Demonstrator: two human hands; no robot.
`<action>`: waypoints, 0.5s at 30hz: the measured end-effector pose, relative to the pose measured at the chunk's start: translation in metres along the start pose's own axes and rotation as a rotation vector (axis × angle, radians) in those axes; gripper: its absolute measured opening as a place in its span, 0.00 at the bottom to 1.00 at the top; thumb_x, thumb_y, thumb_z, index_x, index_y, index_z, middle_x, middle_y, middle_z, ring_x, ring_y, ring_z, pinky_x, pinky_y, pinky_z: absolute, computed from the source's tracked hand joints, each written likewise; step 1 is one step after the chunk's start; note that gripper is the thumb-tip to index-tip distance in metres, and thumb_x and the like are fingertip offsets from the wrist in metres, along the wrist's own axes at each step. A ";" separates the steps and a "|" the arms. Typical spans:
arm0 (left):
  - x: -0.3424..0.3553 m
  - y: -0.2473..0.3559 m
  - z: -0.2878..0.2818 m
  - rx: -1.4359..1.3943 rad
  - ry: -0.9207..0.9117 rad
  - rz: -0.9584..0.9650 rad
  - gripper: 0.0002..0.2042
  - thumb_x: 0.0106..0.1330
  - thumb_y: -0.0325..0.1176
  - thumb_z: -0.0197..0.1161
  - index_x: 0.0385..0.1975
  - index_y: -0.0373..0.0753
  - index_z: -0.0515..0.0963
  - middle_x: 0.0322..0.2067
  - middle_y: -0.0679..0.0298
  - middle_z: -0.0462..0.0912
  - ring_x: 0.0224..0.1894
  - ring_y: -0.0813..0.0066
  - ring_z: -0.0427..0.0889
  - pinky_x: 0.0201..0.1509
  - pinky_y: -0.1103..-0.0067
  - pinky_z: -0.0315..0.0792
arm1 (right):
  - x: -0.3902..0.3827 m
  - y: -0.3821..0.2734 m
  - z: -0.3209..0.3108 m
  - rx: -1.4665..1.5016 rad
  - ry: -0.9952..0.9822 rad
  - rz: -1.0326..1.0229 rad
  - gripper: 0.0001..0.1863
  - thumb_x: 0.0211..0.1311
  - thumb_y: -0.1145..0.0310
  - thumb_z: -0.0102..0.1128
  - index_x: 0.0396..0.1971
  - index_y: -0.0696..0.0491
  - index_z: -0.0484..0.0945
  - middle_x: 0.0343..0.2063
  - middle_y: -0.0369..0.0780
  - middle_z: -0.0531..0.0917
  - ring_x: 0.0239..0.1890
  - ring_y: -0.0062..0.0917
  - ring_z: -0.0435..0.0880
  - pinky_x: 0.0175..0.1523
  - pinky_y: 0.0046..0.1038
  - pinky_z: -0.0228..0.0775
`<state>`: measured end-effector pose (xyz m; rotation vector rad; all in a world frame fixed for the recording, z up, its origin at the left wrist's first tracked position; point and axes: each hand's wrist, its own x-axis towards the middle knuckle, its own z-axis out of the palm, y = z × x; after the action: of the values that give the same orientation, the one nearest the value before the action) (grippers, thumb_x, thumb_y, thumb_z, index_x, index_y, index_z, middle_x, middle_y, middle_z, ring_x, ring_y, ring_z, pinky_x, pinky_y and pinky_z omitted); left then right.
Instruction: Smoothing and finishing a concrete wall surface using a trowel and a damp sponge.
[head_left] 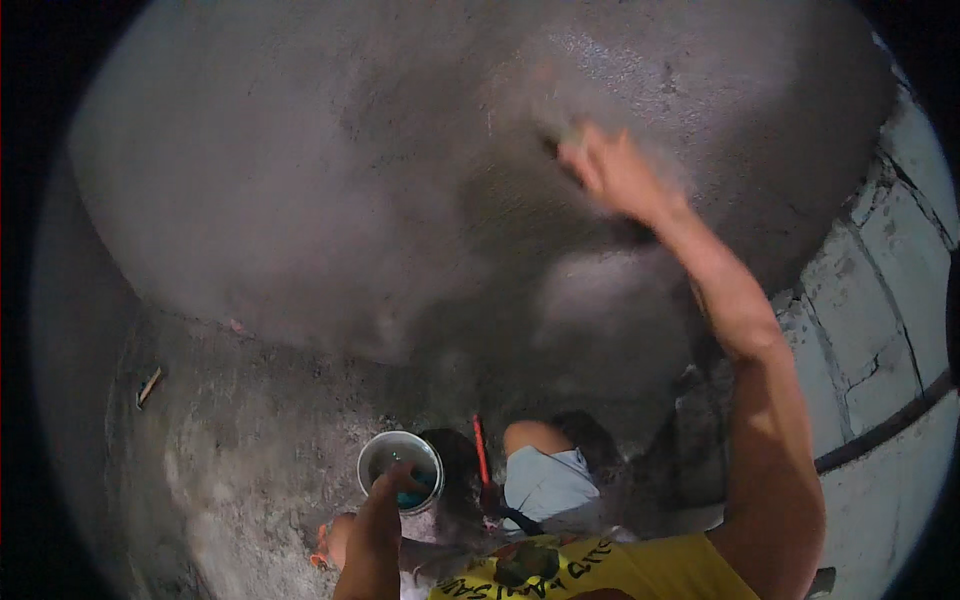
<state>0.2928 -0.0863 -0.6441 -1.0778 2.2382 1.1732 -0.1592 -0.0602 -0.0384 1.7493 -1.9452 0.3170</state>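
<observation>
And I saw the bucket (400, 436) below the wall (230, 190)'s lower edge, left hand (394, 482) at its mouth, right hand (612, 172) well above, both grips impossible to tell.

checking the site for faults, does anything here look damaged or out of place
Yes: the bare blocks at the right look damaged. A jagged crack seems to cut across one, and their border with the smoother grey surface looks ragged.

Right arm (735, 310) extended forward, elbow (762, 345) slightly bent, right hand (615, 172) blurred with its fingers curled, left forearm (372, 545) low, left hand (398, 480) lowered, its grip unclear.
</observation>
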 end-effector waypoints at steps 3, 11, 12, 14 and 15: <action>0.008 0.031 -0.014 -0.046 -0.091 0.057 0.46 0.35 0.57 0.78 0.59 0.44 0.73 0.62 0.49 0.70 0.64 0.51 0.69 0.65 0.62 0.66 | -0.071 0.104 0.003 -0.046 0.027 -0.181 0.16 0.69 0.57 0.49 0.44 0.52 0.78 0.42 0.52 0.81 0.49 0.50 0.79 0.56 0.46 0.68; 0.021 0.015 0.009 0.045 0.085 0.058 0.45 0.36 0.58 0.77 0.59 0.44 0.73 0.62 0.47 0.69 0.64 0.47 0.68 0.68 0.63 0.62 | 0.039 0.079 -0.083 0.137 0.600 -0.021 0.20 0.69 0.52 0.48 0.40 0.56 0.76 0.34 0.50 0.82 0.37 0.42 0.82 0.39 0.41 0.73; 0.000 -0.030 0.010 0.041 0.058 -0.026 0.46 0.35 0.59 0.77 0.59 0.45 0.73 0.62 0.47 0.69 0.64 0.47 0.67 0.67 0.61 0.62 | 0.025 0.034 -0.049 0.179 0.413 0.033 0.19 0.67 0.54 0.48 0.41 0.57 0.74 0.38 0.56 0.80 0.42 0.51 0.80 0.43 0.46 0.72; 0.015 -0.044 0.013 0.029 -0.001 -0.038 0.47 0.35 0.59 0.77 0.60 0.46 0.72 0.62 0.48 0.69 0.65 0.47 0.66 0.67 0.60 0.62 | -0.038 0.001 0.011 0.080 0.092 -0.062 0.22 0.67 0.49 0.50 0.42 0.54 0.75 0.41 0.55 0.81 0.45 0.51 0.80 0.50 0.50 0.70; 0.027 -0.023 0.002 0.157 -0.070 0.031 0.46 0.35 0.59 0.77 0.60 0.47 0.72 0.62 0.48 0.69 0.65 0.47 0.66 0.67 0.59 0.63 | -0.068 0.044 0.051 0.042 -0.171 -0.172 0.27 0.69 0.52 0.50 0.57 0.58 0.68 0.51 0.57 0.77 0.56 0.50 0.76 0.68 0.48 0.54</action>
<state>0.2934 -0.1051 -0.6742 -0.9297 2.2575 1.0123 -0.2095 -0.0206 -0.1092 2.0129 -1.8975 0.1532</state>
